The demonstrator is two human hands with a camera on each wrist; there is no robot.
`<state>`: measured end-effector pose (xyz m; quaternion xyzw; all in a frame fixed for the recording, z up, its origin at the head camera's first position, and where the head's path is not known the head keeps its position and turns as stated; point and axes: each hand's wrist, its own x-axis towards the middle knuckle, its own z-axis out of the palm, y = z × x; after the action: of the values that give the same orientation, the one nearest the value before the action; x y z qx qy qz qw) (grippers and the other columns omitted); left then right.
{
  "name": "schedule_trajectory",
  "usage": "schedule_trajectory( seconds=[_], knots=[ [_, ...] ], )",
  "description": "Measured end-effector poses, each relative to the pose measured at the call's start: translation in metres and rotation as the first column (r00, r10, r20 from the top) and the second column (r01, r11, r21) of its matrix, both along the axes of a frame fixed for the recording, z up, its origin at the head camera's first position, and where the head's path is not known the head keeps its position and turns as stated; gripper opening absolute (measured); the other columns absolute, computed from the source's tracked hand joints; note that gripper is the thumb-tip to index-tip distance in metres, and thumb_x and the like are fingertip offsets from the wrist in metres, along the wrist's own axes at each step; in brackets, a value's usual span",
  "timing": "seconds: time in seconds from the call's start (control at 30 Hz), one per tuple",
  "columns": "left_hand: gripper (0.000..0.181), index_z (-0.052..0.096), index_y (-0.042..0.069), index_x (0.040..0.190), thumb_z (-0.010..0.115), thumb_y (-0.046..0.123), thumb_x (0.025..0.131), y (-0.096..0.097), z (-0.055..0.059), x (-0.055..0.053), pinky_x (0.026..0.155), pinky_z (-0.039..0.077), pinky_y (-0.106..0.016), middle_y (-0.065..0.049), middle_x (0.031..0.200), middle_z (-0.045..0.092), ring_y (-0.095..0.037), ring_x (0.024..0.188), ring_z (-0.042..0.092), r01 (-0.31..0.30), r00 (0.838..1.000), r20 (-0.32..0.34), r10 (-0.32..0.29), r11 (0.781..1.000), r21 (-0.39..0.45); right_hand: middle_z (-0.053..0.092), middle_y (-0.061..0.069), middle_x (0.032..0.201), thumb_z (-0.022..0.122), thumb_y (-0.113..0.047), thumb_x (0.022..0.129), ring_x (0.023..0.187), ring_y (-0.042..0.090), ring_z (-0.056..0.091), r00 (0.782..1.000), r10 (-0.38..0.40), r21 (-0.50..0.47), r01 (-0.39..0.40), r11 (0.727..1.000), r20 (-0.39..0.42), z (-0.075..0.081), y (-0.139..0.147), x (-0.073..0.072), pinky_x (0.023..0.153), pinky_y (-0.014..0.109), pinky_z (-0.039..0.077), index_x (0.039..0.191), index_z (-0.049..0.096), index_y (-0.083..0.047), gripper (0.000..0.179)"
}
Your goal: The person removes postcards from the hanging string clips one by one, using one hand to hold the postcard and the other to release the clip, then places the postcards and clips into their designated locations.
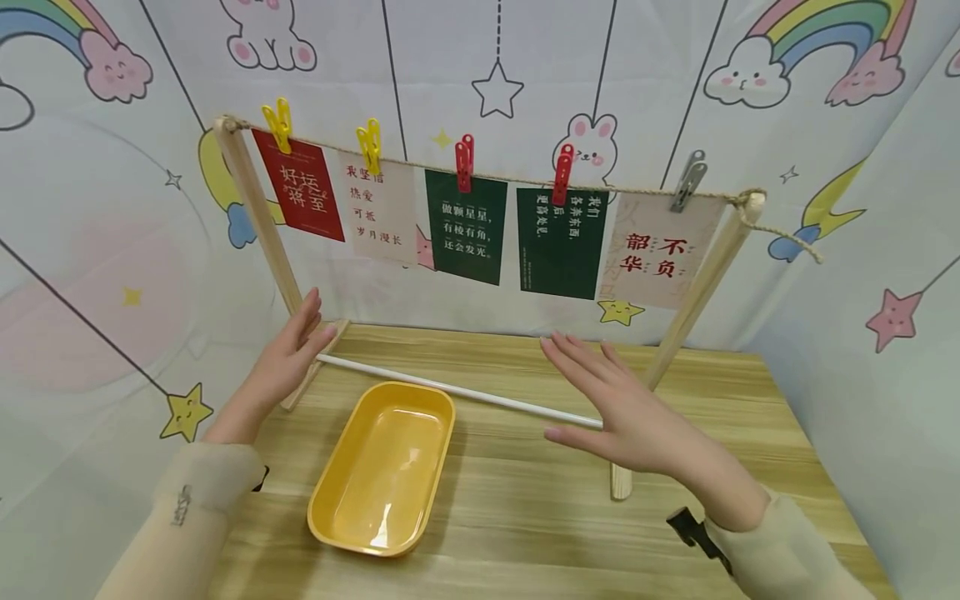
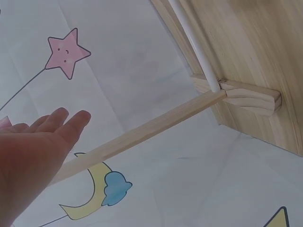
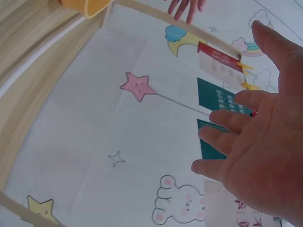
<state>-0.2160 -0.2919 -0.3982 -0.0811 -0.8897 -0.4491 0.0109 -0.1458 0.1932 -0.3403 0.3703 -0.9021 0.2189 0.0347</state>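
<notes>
Several cards hang in a row from a twine line [image 1: 517, 179] on a wooden frame. From the left come a red card [image 1: 300, 185], a pale card [image 1: 378, 208], two dark green cards, the first [image 1: 465, 225] beside the second [image 1: 561, 246], and a cream card [image 1: 660, 250]. Yellow clothespins [image 1: 369, 146], red clothespins [image 1: 465, 164] and a grey clothespin [image 1: 688, 181] hold them. My left hand [image 1: 288, 354], fingers extended, is by the left post and holds nothing. Near the right post, my right hand [image 1: 618, 408] is spread, apart from the cards and holding nothing.
A yellow tray [image 1: 318, 500] sits on the wooden table [image 1: 525, 517], nearer me than the frame. The frame's white crossbar [image 1: 480, 394] runs low between its left post [image 1: 258, 217] and right post [image 1: 701, 287]. Patterned cloth [image 1: 480, 50] stands behind and at both sides.
</notes>
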Motion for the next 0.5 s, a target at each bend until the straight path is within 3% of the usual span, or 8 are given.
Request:
schedule_trajectory(
  seconds=[0.3,0.5],
  knots=[
    [0.083,-0.006,0.034,0.171,0.048,0.052,0.112,-0.002,0.007,-0.006,0.126,0.018,-0.066,-0.010,0.180,0.006,-0.039,0.164,0.012,-0.029,0.998,0.048,0.027,0.999,0.046,0.020,0.005,0.178,0.077,-0.048,0.098,0.164,0.028,0.019,0.997,0.062,0.019,-0.061,0.998,-0.038,0.026,-0.025,-0.007,0.130,0.061,0.010,0.173,0.018,-0.021,0.099],
    [0.084,-0.006,0.040,0.171,0.045,0.063,0.109,0.003,0.015,-0.011,0.125,0.013,-0.071,-0.004,0.180,0.008,-0.037,0.165,0.012,-0.062,0.994,0.091,0.053,0.993,0.105,0.017,0.001,0.178,0.077,-0.049,0.097,0.165,0.024,0.016,0.995,0.088,0.002,-0.088,0.996,-0.042,0.042,-0.042,-0.016,0.132,0.056,0.005,0.173,0.017,-0.021,0.101]
  ],
)
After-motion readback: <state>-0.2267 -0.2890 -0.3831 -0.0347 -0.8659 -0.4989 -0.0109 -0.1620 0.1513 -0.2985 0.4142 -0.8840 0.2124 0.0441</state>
